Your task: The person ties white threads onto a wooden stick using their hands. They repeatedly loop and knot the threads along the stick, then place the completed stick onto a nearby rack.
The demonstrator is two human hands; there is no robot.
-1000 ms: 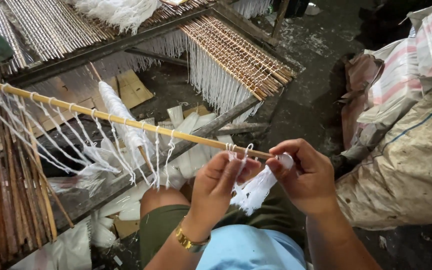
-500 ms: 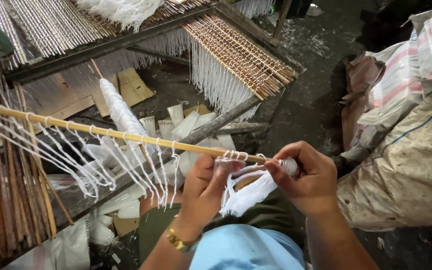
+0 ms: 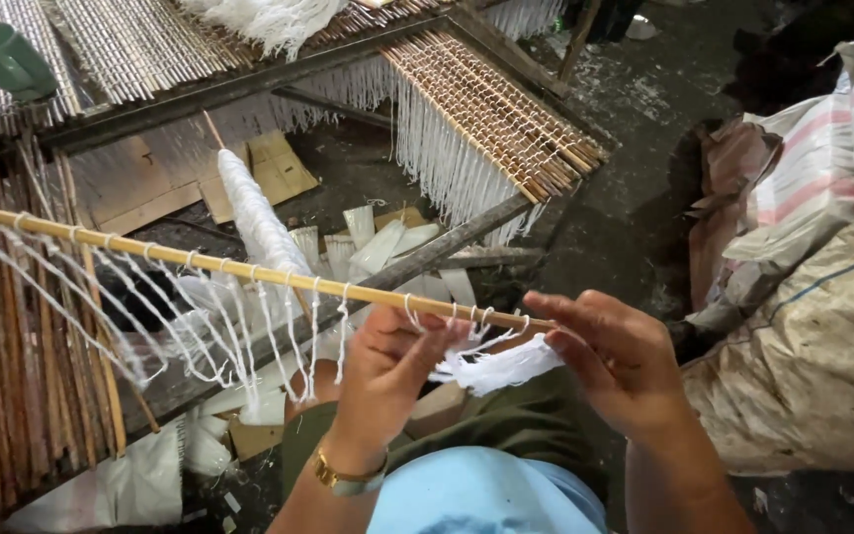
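Bamboo stick (image 3: 249, 269): a thin, pale rod that runs level across the view from the far left edge to the hands at centre; it looks light and stiff, though slim enough to snap if bent hard.
White strings (image 3: 219, 326): knotted along the stick at even gaps, with tails hanging loose below it; soft, limp, likely to tangle.
String bundle (image 3: 501, 368): a loose white tuft just under the stick's right end, between the two hands.
Left hand (image 3: 387, 371): below the stick, fingers curled up to pinch stick and string together; a gold watch (image 3: 346, 477) sits on the wrist.
Right hand (image 3: 620, 356): at the stick's right tip, fingers fairly straight, thumb and fingers closed lightly on the tip and the tuft.
Best hold: the bare wood between knots, in my judgement; pulling the tails would likely shift the knots.
Woven mat (image 3: 491, 109): above the stick, on a dark frame, white fringe hanging.
Green cup (image 3: 7, 57): far above the stick's left end.
Sacks (image 3: 812, 326): right of the stick's tip.
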